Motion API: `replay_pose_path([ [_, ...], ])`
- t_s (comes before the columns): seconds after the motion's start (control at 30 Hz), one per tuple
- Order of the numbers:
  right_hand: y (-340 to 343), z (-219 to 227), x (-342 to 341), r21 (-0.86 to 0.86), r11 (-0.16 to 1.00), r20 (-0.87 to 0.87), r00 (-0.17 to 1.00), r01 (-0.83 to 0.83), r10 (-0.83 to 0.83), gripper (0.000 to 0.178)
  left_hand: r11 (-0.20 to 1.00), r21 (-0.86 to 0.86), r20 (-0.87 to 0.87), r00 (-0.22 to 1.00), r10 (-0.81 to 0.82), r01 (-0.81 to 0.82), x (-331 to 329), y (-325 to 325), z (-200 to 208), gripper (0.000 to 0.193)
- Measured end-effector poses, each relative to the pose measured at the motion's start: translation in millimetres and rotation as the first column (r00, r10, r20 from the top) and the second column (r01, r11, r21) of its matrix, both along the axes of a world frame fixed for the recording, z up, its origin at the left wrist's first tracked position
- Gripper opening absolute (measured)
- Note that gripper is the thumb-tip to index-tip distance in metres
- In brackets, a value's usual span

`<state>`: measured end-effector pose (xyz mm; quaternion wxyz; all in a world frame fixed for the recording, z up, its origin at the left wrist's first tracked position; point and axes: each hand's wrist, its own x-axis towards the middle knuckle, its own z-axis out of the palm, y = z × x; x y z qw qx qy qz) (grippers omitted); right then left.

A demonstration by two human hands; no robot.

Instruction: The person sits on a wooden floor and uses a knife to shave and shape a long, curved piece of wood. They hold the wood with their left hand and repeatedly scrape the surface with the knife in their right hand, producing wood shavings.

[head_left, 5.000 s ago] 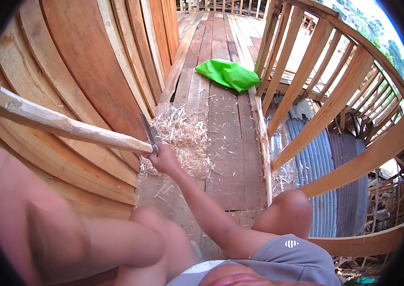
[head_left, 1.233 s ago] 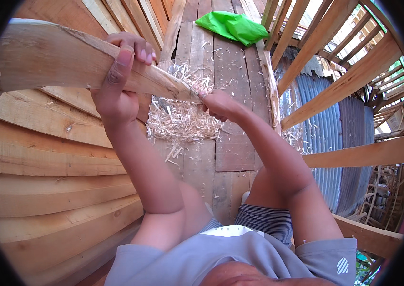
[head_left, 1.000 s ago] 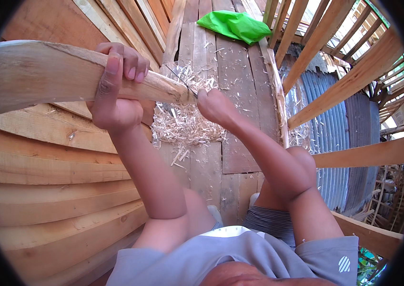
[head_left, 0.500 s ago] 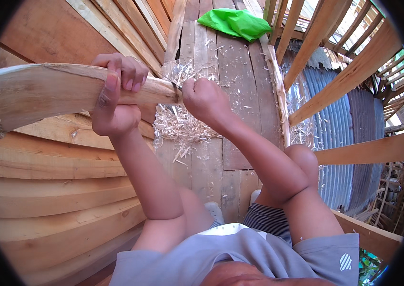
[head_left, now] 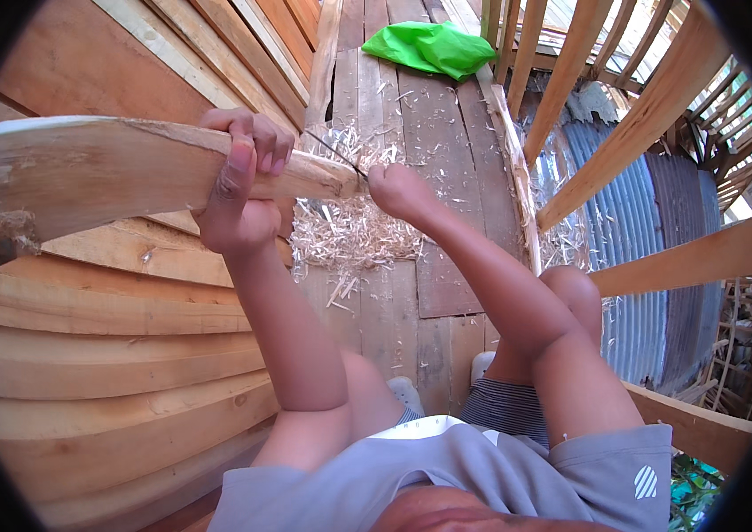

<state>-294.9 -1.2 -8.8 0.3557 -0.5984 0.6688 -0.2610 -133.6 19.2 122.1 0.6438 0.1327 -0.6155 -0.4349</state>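
Observation:
A long, pale, curved piece of wood point(head_left: 119, 168) reaches in from the left, its narrow end pointing right. My left hand point(head_left: 247, 182) is wrapped around it near that end, thumb on the near side and fingers over the top. My right hand point(head_left: 401, 191) is closed in a fist just beyond the wood's tip. From the fist a thin dark knife blade point(head_left: 332, 149) slants up and left, lying just behind the wood's far edge. The knife's handle is hidden inside the fist, and I cannot tell whether the blade touches the wood.
Wood shavings point(head_left: 354, 235) lie heaped on the plank floor point(head_left: 447, 275) below my hands. Stacked boards point(head_left: 119, 355) line the left side. A bright green bag point(head_left: 429, 49) lies at the far end. Wooden railing slats point(head_left: 633, 115) and corrugated metal sheets point(head_left: 624, 213) are on the right.
Both hands and the wood have shifted a little to the right. My right hand has also dropped slightly, and more of the dark blade now shows.

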Motion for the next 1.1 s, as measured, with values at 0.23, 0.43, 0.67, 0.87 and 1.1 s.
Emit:
replay_pose_path([
  [0.23, 2.8, 8.2, 7.0, 0.022, 0.999, 0.074, 0.997, 0.03, -0.032, 0.054, 0.994, -0.054, 0.016, 0.995, -0.097, 0.097, 8.7, -4.5, -2.4, 0.032],
  [0.43, 15.6, 16.4, 10.3, -0.084, 0.995, -0.066, 0.996, -0.06, 0.054, 0.051, 0.988, -0.073, 0.015, 0.991, -0.136, 0.137, 19.3, -2.2, -2.4, 0.033],
  [0.67, -0.5, -36.0, 6.7, -0.177, 0.98, -0.044, 0.994, 0.088, -0.097, 0.056, 0.991, -0.059, 0.032, 0.992, -0.12, 0.121, 7.2, -4.3, -0.6, 0.032],
  [0.87, -7.0, -38.0, 11.1, -0.357, 0.928, -0.216, 0.956, 0.112, -0.198, 0.057, 0.998, -0.024, 0.018, 0.998, -0.063, 0.064, 10.5, -6.9, 0.0, 0.032],
  [1.1, 7.3, 13.1, 6.1, -0.381, 0.919, -0.112, 0.981, 0.106, -0.16, 0.056, 0.985, -0.087, 0.025, 0.989, -0.149, 0.151, 28.6, -4.8, -6.8, 0.03],
])
